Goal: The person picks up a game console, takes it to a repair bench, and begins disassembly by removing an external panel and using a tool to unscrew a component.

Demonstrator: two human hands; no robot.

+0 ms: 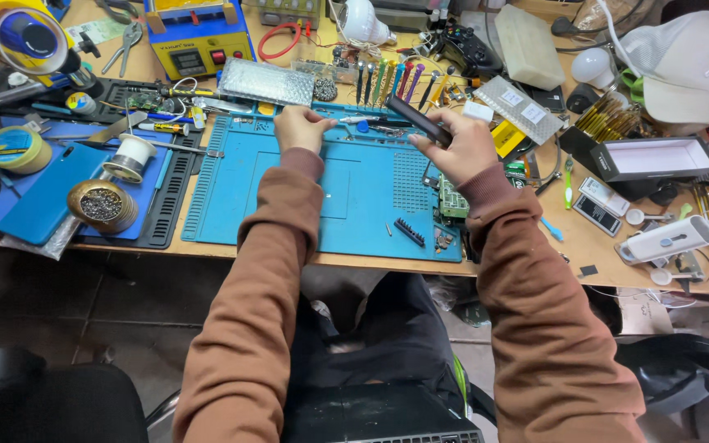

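Black phone (417,120) clasped in right hand (461,148), long axis slanting up-left (tilted), left hand (299,127) fingers curled on blue mat (289,197)

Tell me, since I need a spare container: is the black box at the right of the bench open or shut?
Open: the black box lies lidless, its pale inside showing and apparently empty.

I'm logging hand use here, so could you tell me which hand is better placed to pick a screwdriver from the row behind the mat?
Probably the left hand. It sits at the mat's far edge with nothing large in it, near the screwdrivers. The right hand is gripping the dark phone.
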